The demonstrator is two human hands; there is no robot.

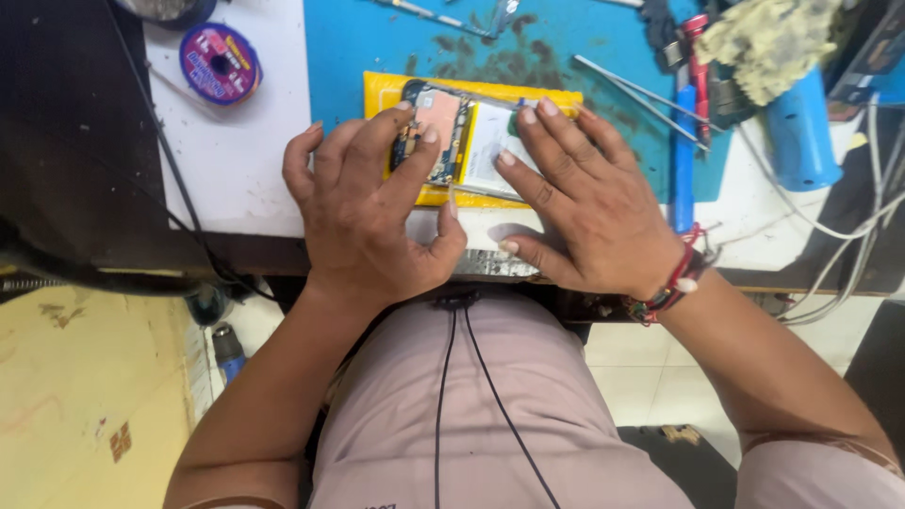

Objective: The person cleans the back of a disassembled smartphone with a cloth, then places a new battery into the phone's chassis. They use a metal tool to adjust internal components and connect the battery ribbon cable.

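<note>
Both hands on an opened phone at the bench edge

Head view: our left hand pins the opened phone flat-fingered, gripping nothing; our right hand lies spread on its white battery, over the yellow pad. We judge light, even pressure best.

Item: opened phone, back cover off.
Look: circuit board with a copper-coloured patch on my left, pale battery on my right.
Pose: flat, insides up, long side across my view.
Place: on a yellow pad over a blue mat, near the counter's front edge.
Contact: fingers of both my hands rest on it.
</note>
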